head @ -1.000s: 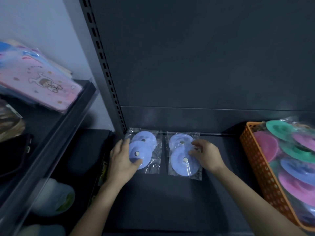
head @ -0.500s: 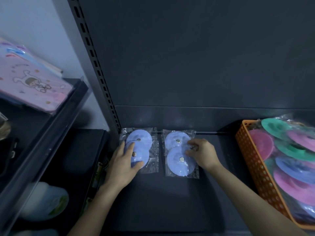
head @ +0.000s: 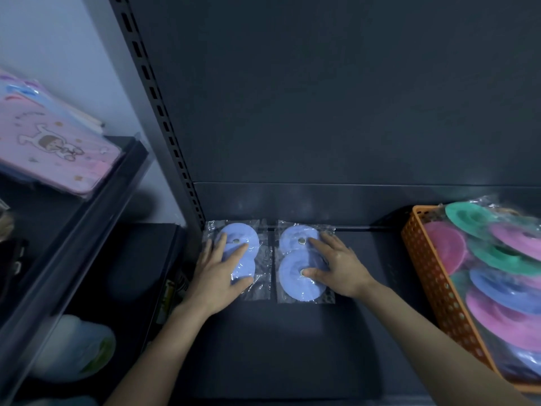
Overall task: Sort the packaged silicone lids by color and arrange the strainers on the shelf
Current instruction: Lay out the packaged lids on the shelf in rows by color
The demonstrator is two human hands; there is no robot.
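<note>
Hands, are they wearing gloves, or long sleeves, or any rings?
No gloves. The left hand and the right hand are both bare, and no ring, watch or bracelet shows on either one. The left forearm and the right forearm are bare too: no sleeve comes into view all the way to the bottom edge of the picture.
</note>
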